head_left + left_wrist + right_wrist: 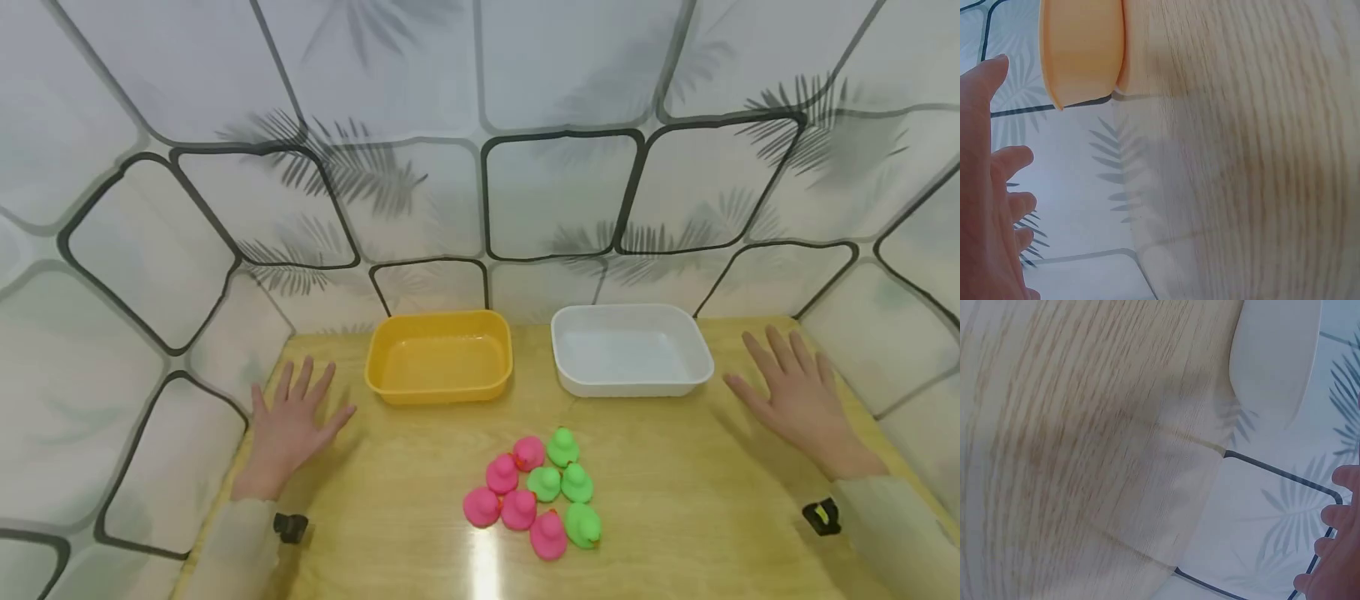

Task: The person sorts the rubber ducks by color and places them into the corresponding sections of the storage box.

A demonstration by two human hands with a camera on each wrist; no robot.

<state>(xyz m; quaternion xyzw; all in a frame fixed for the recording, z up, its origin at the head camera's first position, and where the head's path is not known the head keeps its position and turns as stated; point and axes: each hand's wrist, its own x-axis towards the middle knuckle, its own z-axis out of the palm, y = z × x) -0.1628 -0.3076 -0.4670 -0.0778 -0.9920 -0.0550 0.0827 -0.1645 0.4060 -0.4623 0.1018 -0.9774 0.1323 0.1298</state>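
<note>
Left hand (291, 421) flat on table (712, 517), fingers spread, left of yellow tub (438, 357). Right hand (795, 400) likewise, right of white tub (630, 348). Ducks near centre: pink ducks (510, 498) touching green ducks (568, 483) (tight cluster). Risk: reaching in nudges neighbours, toppling or scattering them.

Staged tabletop booth: wooden table (675, 500) inside palm-leaf-printed backdrop walls (555, 192)

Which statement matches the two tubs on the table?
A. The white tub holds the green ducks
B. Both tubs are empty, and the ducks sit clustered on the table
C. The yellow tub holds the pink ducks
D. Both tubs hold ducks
B: the yellow tub and white tub show bare insides, while the pink ducks and green ducks sit together on the table in front of them.
</note>
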